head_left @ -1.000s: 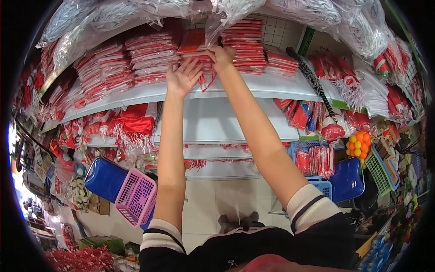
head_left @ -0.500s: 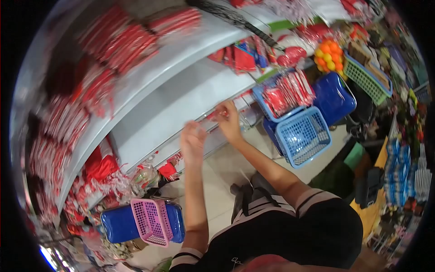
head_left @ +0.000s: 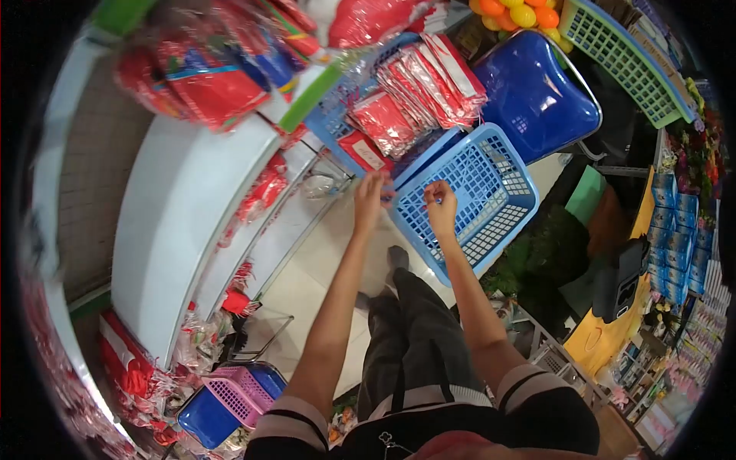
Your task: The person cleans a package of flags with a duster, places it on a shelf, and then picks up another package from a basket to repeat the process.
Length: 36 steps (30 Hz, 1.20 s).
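Observation:
My left hand [head_left: 371, 201] is at the near left corner of a blue basket, just below a flat red packet [head_left: 363, 152]; its fingers look loosely apart, with nothing visible in them. Over the open blue plastic basket [head_left: 510, 176] is my right hand [head_left: 441, 208], its fingers curled in toward the thumb. Whatever it may hold is too small to make out. Behind this basket, a second blue basket [head_left: 331, 126] holds several red packets in clear wrap [head_left: 418, 92].
A blue stool seat [head_left: 540, 96] stands right of the baskets, with a green basket [head_left: 625, 61] beyond. White curved shelves [head_left: 184, 207] run along the left, bearing red packaged goods [head_left: 218, 84]. A pink basket [head_left: 239, 395] sits on another blue stool at lower left.
My view has turned and shifted right, toward the blue baskets. Both hands have moved from the white shelf to the baskets, and the right hand is now over the lower one.

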Motion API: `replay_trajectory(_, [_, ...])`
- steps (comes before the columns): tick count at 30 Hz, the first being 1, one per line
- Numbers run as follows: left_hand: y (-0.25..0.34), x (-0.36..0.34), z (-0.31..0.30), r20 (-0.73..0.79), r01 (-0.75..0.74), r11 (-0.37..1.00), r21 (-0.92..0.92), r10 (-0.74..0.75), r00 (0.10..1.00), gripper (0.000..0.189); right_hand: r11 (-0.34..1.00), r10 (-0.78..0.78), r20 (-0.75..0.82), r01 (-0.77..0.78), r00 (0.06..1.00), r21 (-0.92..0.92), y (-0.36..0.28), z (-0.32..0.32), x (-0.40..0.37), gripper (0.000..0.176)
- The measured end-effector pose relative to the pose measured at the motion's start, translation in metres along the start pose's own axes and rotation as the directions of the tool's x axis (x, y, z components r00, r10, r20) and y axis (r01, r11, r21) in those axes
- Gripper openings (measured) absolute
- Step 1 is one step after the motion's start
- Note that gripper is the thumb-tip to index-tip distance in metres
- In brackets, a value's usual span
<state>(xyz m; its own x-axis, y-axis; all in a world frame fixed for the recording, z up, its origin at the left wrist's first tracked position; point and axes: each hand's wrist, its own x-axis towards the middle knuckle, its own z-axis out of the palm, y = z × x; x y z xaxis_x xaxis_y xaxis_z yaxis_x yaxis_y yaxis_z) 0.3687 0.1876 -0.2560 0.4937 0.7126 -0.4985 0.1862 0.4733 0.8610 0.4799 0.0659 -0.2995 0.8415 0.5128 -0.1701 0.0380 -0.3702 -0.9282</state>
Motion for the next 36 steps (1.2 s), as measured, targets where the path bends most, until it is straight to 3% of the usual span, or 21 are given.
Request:
replay_trajectory(2, [-0.006, 0.056, 0.014, 0.004, -0.058, 0.922, 0.383, 0.061, 0.998, 0.029, 0.997, 0.044, -0.002, -0.044, 0.999, 0.064, -0.006, -0.002, 0.012, 0.007])
replay_trajectory(3, [-0.012, 0.086, 0.018, 0.029, -0.056, 0.803, 0.593, 0.049, 0.998, 0.028, 0.989, 0.106, 0.035, -0.109, 0.994, 0.102, -0.013, -0.005, 0.015, 0.007])
replay_trajectory(5, [-0.056, 0.145, 0.019, 0.019, -0.126, 0.462, 0.878, 0.229, 0.973, 0.037, 0.986, 0.109, 0.063, -0.116, 0.992, 0.122, -0.010, -0.010, 0.021, 0.007])
replay_trajectory(6, [-0.073, 0.167, 0.020, -0.038, -0.037, 0.344, 0.938, 0.211, 0.977, 0.040, 0.984, 0.109, 0.074, -0.118, 0.991, 0.136, -0.008, -0.011, 0.022, 0.007])
replay_trajectory(8, [-0.084, 0.182, 0.024, -0.078, 0.011, 0.237, 0.971, 0.277, 0.958, 0.044, 0.979, 0.129, 0.098, -0.142, 0.987, 0.149, -0.001, -0.017, 0.021, 0.007])
replay_trajectory(11, [-0.104, 0.208, 0.016, -0.068, 0.008, 0.274, 0.962, 0.210, 0.975, 0.039, 0.967, 0.163, 0.105, -0.180, 0.981, 0.180, 0.007, -0.023, 0.015, 0.006])
replay_trajectory(14, [-0.117, 0.219, 0.011, -0.219, 0.149, 0.624, 0.767, 0.036, 0.975, 0.032, 0.974, 0.166, 0.146, -0.185, 0.975, 0.131, 0.015, -0.031, 0.009, 0.005])
replay_trajectory(15, [-0.119, 0.219, 0.009, -0.175, 0.025, 0.677, 0.735, 0.153, 0.973, 0.020, 0.974, 0.184, 0.148, -0.201, 0.972, 0.109, 0.016, -0.032, 0.008, 0.004])
replay_trajectory(17, [-0.067, 0.177, 0.020, -0.183, 0.061, 0.934, 0.351, 0.005, 0.983, 0.014, 0.965, 0.193, 0.141, -0.214, 0.971, 0.154, 0.018, -0.035, 0.007, 0.005])
replay_trajectory(18, [-0.047, 0.153, 0.020, -0.161, 0.084, 0.988, 0.128, -0.063, 0.985, 0.011, 0.959, 0.195, 0.139, -0.218, 0.971, 0.179, 0.016, -0.036, 0.006, 0.006])
replay_trajectory(19, [-0.041, 0.134, 0.014, -0.084, -0.013, 0.999, -0.045, 0.009, 0.996, 0.004, 0.956, 0.208, 0.151, -0.234, 0.966, 0.177, 0.012, -0.039, 0.006, 0.005])
replay_trajectory(22, [-0.031, 0.057, -0.002, -0.010, 0.007, 0.984, -0.179, -0.009, 1.000, 0.012, 0.753, 0.434, 0.274, -0.513, 0.858, 0.413, -0.011, -0.045, 0.011, 0.016])
replay_trajectory(23, [-0.028, 0.031, -0.003, -0.026, -0.034, 0.974, -0.225, 0.029, 0.999, 0.016, 0.686, 0.486, 0.365, -0.605, 0.794, 0.404, -0.033, -0.048, 0.011, 0.032])
replay_trajectory(25, [-0.021, -0.025, -0.005, -0.062, -0.121, 0.941, -0.317, 0.106, 0.992, 0.026, 0.704, 0.431, 0.425, -0.591, 0.796, 0.393, -0.037, -0.045, -0.002, 0.039])
replay_trajectory(27, [-0.015, -0.080, -0.009, -0.038, -0.053, 0.872, -0.486, 0.039, 0.999, 0.046, 0.747, 0.371, 0.512, -0.577, 0.775, 0.331, -0.052, -0.043, -0.017, 0.046])
replay_trajectory(29, [-0.018, -0.128, -0.025, 0.139, 0.053, 0.914, -0.403, 0.004, 0.990, 0.049, 0.808, 0.322, 0.618, -0.548, 0.718, 0.215, -0.075, -0.042, -0.038, 0.061])
replay_trajectory(30, [-0.009, -0.147, -0.028, 0.113, 0.076, 0.833, -0.549, -0.017, 0.993, 0.048, 0.839, 0.298, 0.666, -0.521, 0.684, 0.160, -0.088, -0.042, -0.048, 0.070])
replay_trajectory(32, [0.012, -0.184, -0.032, 0.084, 0.102, 0.602, -0.792, -0.058, 0.995, 0.050, 0.742, 0.185, 0.760, -0.595, 0.623, 0.307, -0.126, -0.046, -0.069, 0.069])
replay_trajectory(34, [0.023, -0.220, -0.046, 0.150, 0.176, 0.430, -0.885, -0.094, 0.984, 0.053, 0.699, 0.133, 0.809, -0.633, 0.573, 0.333, -0.170, -0.053, -0.101, 0.061])
replay_trajectory(35, [0.028, -0.237, -0.054, 0.187, 0.211, 0.339, -0.917, -0.102, 0.977, 0.055, 0.757, 0.081, 0.846, -0.585, 0.527, 0.291, -0.173, -0.050, -0.117, 0.060])
replay_trajectory(36, [0.030, -0.252, -0.059, 0.130, 0.122, 0.349, -0.929, -0.002, 0.992, 0.056, 0.811, 0.034, 0.880, -0.527, 0.474, 0.253, -0.177, -0.046, -0.131, 0.059])
